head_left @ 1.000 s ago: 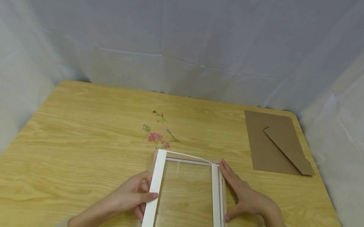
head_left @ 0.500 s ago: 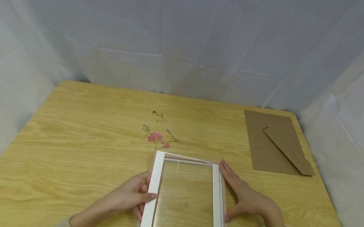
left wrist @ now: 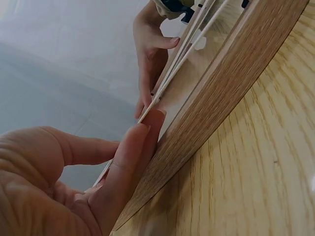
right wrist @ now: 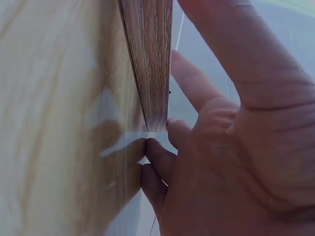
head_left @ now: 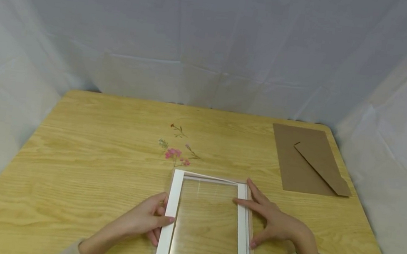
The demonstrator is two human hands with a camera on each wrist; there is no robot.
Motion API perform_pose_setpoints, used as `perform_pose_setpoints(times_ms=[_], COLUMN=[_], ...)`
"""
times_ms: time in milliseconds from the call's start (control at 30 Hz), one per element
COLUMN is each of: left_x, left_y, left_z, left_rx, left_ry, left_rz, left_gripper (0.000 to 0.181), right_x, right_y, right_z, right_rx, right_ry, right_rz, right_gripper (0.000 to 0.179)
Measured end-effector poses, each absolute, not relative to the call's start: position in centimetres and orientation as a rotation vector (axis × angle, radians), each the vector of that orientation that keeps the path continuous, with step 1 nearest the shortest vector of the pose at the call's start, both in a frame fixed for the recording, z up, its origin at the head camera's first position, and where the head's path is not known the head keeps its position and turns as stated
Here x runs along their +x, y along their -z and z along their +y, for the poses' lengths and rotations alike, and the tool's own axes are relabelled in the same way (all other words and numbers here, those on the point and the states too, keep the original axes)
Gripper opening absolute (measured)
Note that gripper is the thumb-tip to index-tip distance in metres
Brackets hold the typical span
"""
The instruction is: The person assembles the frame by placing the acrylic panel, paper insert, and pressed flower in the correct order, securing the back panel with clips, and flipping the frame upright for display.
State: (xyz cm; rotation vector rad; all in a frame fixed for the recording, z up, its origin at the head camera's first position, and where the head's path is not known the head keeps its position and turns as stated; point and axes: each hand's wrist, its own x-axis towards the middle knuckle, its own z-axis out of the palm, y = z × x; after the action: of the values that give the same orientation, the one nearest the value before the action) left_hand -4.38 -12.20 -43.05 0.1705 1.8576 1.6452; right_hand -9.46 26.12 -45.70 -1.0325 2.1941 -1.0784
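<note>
A clear panel with white side strips lies over a wooden picture frame at the front of the table. My left hand pinches the panel's left strip between thumb and fingers. In the left wrist view that edge is raised above the wood, so the panel slants. My right hand is spread along the frame's right side, one finger reaching onto the right strip and the thumb at the outer edge. The right wrist view shows its fingers around the frame's corner. The frame's near end is cut off in the head view.
Small flowers on stems, among them a pink cluster, lie just beyond the frame. At the back right of the wooden table is a brown backing board with a stand leg. Pale sheets hang behind.
The panel's left side has come down a little and shifted slightly left with my left hand. One finger of my right hand has moved inward onto the right strip.
</note>
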Motion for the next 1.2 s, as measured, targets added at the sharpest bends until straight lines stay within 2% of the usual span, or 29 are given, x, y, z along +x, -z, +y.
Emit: perform_pose_setpoints(times_ms=[300, 567, 767, 1000, 1200], left_x=[-4.6, -4.5, -4.4, -4.5, -4.6], left_y=[43.4, 43.3, 43.2, 43.3, 43.4], left_z=[-12.0, -11.9, -12.0, -11.9, -11.8], left_rx=[0.170, 0.164, 0.162, 0.158, 0.161], left_ry=[-1.634, -1.614, -1.616, -1.605, -1.583], left_rz=[1.882, 1.903, 1.902, 1.920, 1.940], left_gripper=[0.024, 0.022, 0.022, 0.022, 0.021], right_x=[-9.7, -9.6, -8.7, -7.9, -7.7], right_y=[45.4, 44.2, 43.9, 43.8, 43.7], right_z=[26.2, 25.2, 23.5, 21.9, 21.1], right_rx=[-0.954, -0.731, -0.698, -0.713, -0.650], right_ry=[1.114, 1.015, 0.867, 0.720, 0.685], right_rz=[2.174, 2.298, 2.403, 2.555, 2.581], right_gripper=[0.100, 0.110, 0.105, 0.090, 0.088])
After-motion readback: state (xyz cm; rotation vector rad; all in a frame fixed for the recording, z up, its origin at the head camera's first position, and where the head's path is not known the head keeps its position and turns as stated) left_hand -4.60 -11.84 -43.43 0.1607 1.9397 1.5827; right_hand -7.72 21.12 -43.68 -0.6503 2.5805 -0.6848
